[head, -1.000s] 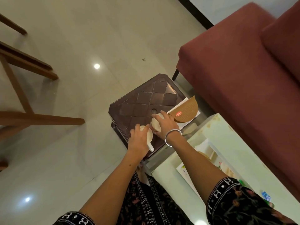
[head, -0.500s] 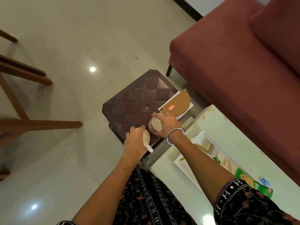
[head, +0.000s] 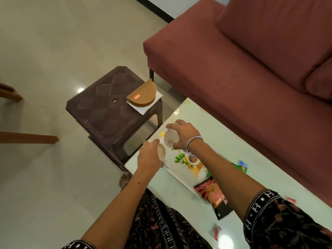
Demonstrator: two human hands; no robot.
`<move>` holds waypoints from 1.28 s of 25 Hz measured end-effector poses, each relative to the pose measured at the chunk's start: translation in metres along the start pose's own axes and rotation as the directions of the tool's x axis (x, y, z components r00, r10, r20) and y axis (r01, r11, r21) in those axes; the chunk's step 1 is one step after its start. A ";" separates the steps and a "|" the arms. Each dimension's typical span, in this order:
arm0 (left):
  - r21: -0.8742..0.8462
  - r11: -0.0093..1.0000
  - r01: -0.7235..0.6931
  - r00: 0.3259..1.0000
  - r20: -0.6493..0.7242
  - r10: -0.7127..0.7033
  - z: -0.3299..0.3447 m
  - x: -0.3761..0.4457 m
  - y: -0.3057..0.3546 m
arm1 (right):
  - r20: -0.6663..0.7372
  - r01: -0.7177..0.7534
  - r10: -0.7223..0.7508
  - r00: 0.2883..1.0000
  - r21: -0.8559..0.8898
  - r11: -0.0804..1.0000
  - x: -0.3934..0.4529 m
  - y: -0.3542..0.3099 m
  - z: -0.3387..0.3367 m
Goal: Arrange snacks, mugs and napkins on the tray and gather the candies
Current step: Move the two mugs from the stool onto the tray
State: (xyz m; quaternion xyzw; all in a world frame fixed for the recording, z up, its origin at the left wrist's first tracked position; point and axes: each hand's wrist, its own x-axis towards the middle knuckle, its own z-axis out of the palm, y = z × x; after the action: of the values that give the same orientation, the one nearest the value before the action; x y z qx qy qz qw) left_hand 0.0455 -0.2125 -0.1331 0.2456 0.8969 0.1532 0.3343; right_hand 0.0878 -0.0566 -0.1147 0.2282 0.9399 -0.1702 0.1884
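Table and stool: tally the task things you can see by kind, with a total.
Mugs: 2, one in the left hand, one in the right hand
Tray: 1
Snack packets: 2, orange and green
Candies: 4, blue, the rest red or pink
Napkins on the stool: 1 stack
Total: 10

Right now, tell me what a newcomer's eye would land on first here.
First, the two hands over the near end of the pale table: the left hand and the right hand each hold a white mug above the flowered tray. Next, the maroon sofa fills the upper right, and a brown half-round holder sits on the dark stool.
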 end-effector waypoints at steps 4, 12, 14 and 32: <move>-0.005 1.000 -0.012 0.999 0.051 0.013 0.051 -0.015 0.036 | 0.042 -0.021 0.022 0.999 -0.011 1.000 -0.028 0.056 0.011; 0.029 0.999 -0.028 0.992 0.125 0.024 0.141 -0.001 0.077 | 0.104 -0.069 0.066 0.992 0.024 0.997 -0.036 0.140 0.071; 0.035 0.999 -0.029 0.991 0.134 0.024 0.158 0.007 0.082 | 0.115 -0.084 0.080 0.990 0.035 0.996 -0.033 0.153 0.084; 0.073 0.997 -0.026 0.997 0.079 0.020 0.205 0.025 0.075 | 0.105 -0.091 0.087 0.991 0.034 0.995 -0.023 0.176 0.143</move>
State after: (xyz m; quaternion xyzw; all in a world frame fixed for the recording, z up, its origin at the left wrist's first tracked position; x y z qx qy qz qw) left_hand 0.1925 -0.1142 -0.2627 0.2738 0.8854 0.1138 0.3579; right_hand 0.2329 0.0242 -0.2708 0.2643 0.9144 -0.1912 0.2397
